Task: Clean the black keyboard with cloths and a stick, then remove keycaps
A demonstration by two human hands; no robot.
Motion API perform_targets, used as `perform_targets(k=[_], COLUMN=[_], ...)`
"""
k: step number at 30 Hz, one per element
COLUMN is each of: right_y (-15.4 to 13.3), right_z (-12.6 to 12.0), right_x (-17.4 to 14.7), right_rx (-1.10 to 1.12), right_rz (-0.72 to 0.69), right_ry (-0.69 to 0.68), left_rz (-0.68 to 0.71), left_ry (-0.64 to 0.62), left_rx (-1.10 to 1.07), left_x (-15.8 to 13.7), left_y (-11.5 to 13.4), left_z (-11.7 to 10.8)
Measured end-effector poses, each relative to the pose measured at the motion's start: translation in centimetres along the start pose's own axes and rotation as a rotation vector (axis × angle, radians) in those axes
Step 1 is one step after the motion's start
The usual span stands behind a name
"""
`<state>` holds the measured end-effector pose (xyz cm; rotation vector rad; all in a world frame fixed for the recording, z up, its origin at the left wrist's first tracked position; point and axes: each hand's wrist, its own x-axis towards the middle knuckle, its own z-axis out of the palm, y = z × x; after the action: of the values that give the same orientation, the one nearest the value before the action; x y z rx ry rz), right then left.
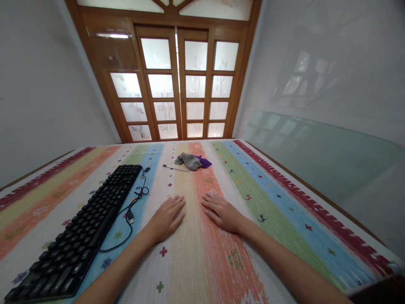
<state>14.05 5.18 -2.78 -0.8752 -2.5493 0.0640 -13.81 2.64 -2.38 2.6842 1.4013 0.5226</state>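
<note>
Through the head view, my only one, I see the bare left hand (167,217) and bare right hand (223,213) palm-down on a striped, printed fabric tablecloth (193,253), well apart from each other. The fingers are stretched out, fairly close together, and grip nothing.

Left of the left hand lies a long, black, rectangular keyboard (85,228), slanting away from me. I judge it stiff and fairly light for its length; I'd take it by both long edges, clear of the keys. Beside it, nearest the left hand, runs a thin black cable (138,194) with a metal-ended USB plug (130,217). The cable should bend easily and could snag, so I'd pinch the plug by its dark body.

Beyond the hands sits a crumpled grey cloth (189,161), touching a bunched purple cloth (205,162). Both look soft and light, best pinched by a raised fold. Just left of them lies a thin, dark-tipped stick (177,169); it may roll, and I'd pinch it mid-shaft. Its material I cannot tell.
</note>
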Motion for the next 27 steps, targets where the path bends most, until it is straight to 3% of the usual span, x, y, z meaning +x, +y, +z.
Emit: perform_targets(k=[27], right_y=[-0.10], right_z=[0.10], right_x=[-0.13], right_rx=[-0.038], right_rz=[0.038], right_ry=[0.015], left_rz=[0.010], left_ry=[-0.002], left_rx=[0.007], left_x=[-0.02], left_y=[-0.04], left_z=[0.03])
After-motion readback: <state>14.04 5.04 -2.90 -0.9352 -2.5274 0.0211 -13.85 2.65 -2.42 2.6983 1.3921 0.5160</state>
